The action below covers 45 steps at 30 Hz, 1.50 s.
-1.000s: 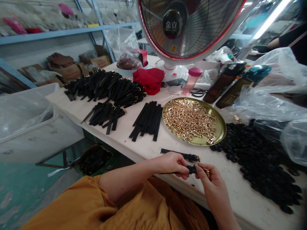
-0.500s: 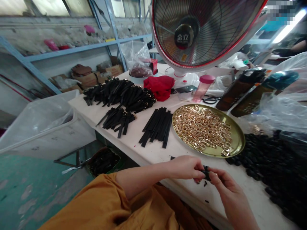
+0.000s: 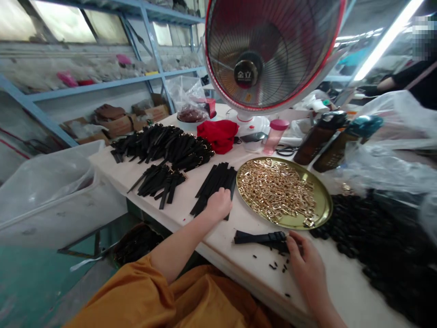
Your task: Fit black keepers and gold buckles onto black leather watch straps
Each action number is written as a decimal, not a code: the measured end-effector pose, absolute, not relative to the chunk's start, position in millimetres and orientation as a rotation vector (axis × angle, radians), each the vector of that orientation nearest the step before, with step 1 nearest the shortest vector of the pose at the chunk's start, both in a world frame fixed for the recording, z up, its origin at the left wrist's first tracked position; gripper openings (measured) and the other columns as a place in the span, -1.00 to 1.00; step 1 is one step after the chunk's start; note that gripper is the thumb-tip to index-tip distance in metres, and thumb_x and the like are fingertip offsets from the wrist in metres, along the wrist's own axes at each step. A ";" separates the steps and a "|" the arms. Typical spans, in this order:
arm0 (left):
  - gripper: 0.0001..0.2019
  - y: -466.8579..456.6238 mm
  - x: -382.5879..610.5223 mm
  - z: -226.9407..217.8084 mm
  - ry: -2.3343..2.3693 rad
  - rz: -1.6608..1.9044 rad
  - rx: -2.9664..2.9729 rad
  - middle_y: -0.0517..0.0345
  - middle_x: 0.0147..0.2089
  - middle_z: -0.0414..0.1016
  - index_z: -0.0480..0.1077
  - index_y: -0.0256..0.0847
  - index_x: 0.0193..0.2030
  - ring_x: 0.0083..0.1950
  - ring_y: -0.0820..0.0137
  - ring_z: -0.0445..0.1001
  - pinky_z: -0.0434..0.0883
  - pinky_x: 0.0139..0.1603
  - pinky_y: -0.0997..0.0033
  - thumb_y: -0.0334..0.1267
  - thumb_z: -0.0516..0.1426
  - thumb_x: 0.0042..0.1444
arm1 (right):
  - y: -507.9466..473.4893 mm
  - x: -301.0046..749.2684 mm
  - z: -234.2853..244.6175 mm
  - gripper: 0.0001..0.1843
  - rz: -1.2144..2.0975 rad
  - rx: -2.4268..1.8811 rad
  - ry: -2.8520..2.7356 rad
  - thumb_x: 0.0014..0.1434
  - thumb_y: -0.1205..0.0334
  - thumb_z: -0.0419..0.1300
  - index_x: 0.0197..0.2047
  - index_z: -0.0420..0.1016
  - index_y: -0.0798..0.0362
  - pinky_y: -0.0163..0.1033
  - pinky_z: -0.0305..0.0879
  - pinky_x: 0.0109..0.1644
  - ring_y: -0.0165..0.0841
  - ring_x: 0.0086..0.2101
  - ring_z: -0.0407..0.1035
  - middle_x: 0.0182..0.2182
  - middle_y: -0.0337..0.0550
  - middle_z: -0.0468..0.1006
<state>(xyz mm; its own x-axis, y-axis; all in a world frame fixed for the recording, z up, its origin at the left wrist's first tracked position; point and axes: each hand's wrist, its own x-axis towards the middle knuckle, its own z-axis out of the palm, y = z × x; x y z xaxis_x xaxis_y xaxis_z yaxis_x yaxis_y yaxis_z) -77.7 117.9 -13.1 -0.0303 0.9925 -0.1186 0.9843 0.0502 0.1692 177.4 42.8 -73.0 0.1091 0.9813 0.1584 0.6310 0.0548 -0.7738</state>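
Observation:
My left hand (image 3: 220,204) is over the near part of a row of flat black straps (image 3: 215,178), fingers curled closed; what they hold, if anything, is hidden. My right hand (image 3: 307,257) is low over the table, thumb and fingers pinching the right end of a black strap (image 3: 257,238). This strap lies roughly sideways, with its other end pointing left. Below it several small black bits (image 3: 273,265) are scattered on the table. A round gold tray (image 3: 322,207) full of small gold buckles (image 3: 276,191) stands between and beyond my hands.
A large pile of black straps with buckles (image 3: 160,143) and a smaller bunch (image 3: 157,182) lie at the left. Small black pieces (image 3: 382,241) heap at the right. A fan (image 3: 273,54), a red cloth (image 3: 218,135), a pink bottle (image 3: 275,136) and dark bottles (image 3: 319,139) stand behind.
My left hand has left my right hand and moved left and away onto the row of straps. My right hand has stayed near, and the strap beside it is now in plain view.

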 end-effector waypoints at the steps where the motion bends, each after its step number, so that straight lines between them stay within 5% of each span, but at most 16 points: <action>1: -0.77 119.8 -77.1 -14.0 2.123 0.071 2.017 -0.17 -0.08 0.28 0.26 -0.38 -0.10 -0.08 0.23 0.38 0.32 -0.10 0.29 -0.36 -0.05 0.12 | 42.2 175.8 -71.5 -0.61 0.616 -1.624 -1.590 0.12 -0.01 0.01 -0.15 0.39 0.09 -0.08 0.22 -0.14 -0.18 -0.25 0.33 -0.25 -0.01 0.47; 9: -0.79 118.9 -93.6 3.8 2.056 0.444 1.862 -0.14 -0.10 0.35 0.23 -0.35 -0.13 -0.06 0.29 0.38 0.32 -0.09 0.34 -0.41 -0.13 0.13 | 40.5 178.6 -70.2 -0.61 0.421 -1.635 -1.463 0.18 0.05 -0.09 -0.11 0.34 0.15 -0.16 0.22 -0.11 -0.27 -0.20 0.32 -0.23 -0.02 0.45; 13: -0.72 92.2 -90.3 15.0 1.777 0.654 1.657 0.07 -0.24 0.41 0.17 -0.29 -0.09 -0.35 0.50 0.44 0.36 -0.33 0.52 -0.49 -0.13 0.03 | 42.1 216.0 -66.1 -0.58 0.266 -1.757 -1.459 0.17 0.06 -0.09 -0.10 0.35 0.20 -0.19 0.23 -0.17 -0.28 -0.27 0.32 -0.26 0.02 0.43; 17: -0.70 54.7 -58.3 16.5 1.139 0.677 1.201 0.25 -0.44 0.32 0.23 -0.29 -0.17 -0.60 0.63 0.24 0.19 -0.60 0.64 -0.49 -0.09 -0.10 | 55.5 262.4 -54.0 -0.60 0.117 -1.922 -1.567 0.10 0.09 -0.02 -0.17 0.41 0.21 -0.13 0.20 -0.20 -0.22 -0.32 0.30 -0.28 0.05 0.40; 21: -0.79 29.1 -23.2 11.3 0.962 0.564 0.984 0.37 -0.59 0.18 0.25 -0.30 -0.24 -0.71 0.68 0.01 -0.05 -0.72 0.64 -0.27 -0.01 -0.02 | 70.6 280.6 -48.7 -0.74 0.080 -2.038 -1.745 0.04 0.14 0.05 -0.32 0.47 0.10 -0.15 0.16 -0.29 -0.22 -0.39 0.29 -0.38 -0.03 0.40; 26: -0.77 19.6 -3.6 13.9 0.862 0.413 0.837 0.20 -0.52 0.39 0.28 -0.31 -0.29 -0.63 0.60 0.29 0.20 -0.61 0.61 -0.31 0.02 -0.15 | 73.9 277.1 -52.7 -0.88 0.129 -2.085 -1.834 -0.01 0.21 0.07 -0.46 0.39 0.04 -0.17 0.12 -0.34 -0.26 -0.44 0.26 -0.43 -0.10 0.34; 33: -0.78 23.2 3.2 17.9 0.807 0.348 0.781 0.20 -0.49 0.43 0.32 -0.31 -0.33 -0.62 0.60 0.32 0.21 -0.62 0.64 -0.39 -0.03 -0.18 | 59.4 275.3 -45.4 -0.81 0.382 -2.035 -1.731 -0.04 0.08 0.10 -0.53 0.33 0.01 -0.12 0.20 -0.28 -0.20 -0.38 0.29 -0.46 -0.10 0.36; 37: -0.75 24.4 4.9 13.9 0.808 0.325 0.809 0.22 -0.49 0.42 0.31 -0.30 -0.27 -0.62 0.61 0.33 0.21 -0.61 0.65 -0.41 -0.04 -0.15 | 38.2 252.1 -35.4 -0.67 0.983 -1.779 -1.305 -0.03 -0.08 0.16 -0.43 0.41 0.04 -0.23 0.31 -0.33 -0.34 -0.46 0.34 -0.52 -0.21 0.42; 40: -0.73 24.6 5.7 11.5 0.832 0.272 0.848 0.24 -0.49 0.42 0.28 -0.28 -0.23 -0.62 0.60 0.34 0.23 -0.59 0.64 -0.44 -0.03 -0.14 | 24.4 230.2 -30.3 -0.67 1.382 -1.462 -0.729 -0.16 0.04 0.34 -0.33 0.45 0.00 -0.37 0.34 -0.35 -0.48 -0.50 0.33 -0.48 -0.30 0.44; 45: -0.72 27.0 8.8 8.2 0.819 0.222 0.854 0.22 -0.49 0.42 0.29 -0.27 -0.20 -0.58 0.57 0.37 0.28 -0.56 0.62 -0.43 -0.04 -0.11 | 16.0 209.8 -29.5 -0.65 1.583 -1.325 -0.501 -0.18 0.14 0.38 -0.27 0.50 0.03 -0.44 0.37 -0.37 -0.52 -0.51 0.35 -0.46 -0.27 0.48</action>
